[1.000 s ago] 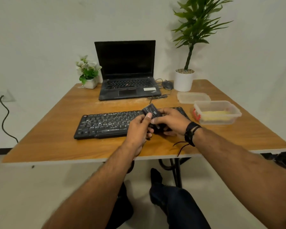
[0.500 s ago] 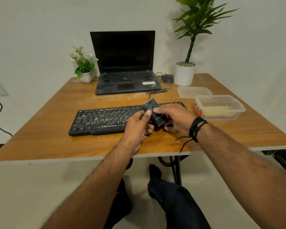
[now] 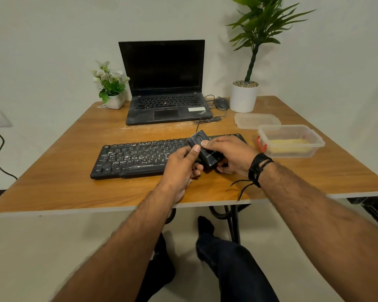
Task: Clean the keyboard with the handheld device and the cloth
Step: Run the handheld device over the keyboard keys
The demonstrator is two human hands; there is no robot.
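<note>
Both hands grasping the black handheld device [image 3: 206, 152] above the keyboard's [image 3: 138, 158] right end, left hand [image 3: 180, 165] alongside right hand [image 3: 229, 154], over the bench [image 3: 74, 188].

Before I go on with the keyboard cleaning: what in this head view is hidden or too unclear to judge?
- Handheld device: both the left hand and the right hand wrap it; its underside and working end are hidden.
- Keyboard: its right part is behind the hands; key legends are too small to read.
- Cloth: none identifiable; the yellow contents of the clear container are blurred by its wall.
- Laptop: its screen is dark.
</note>
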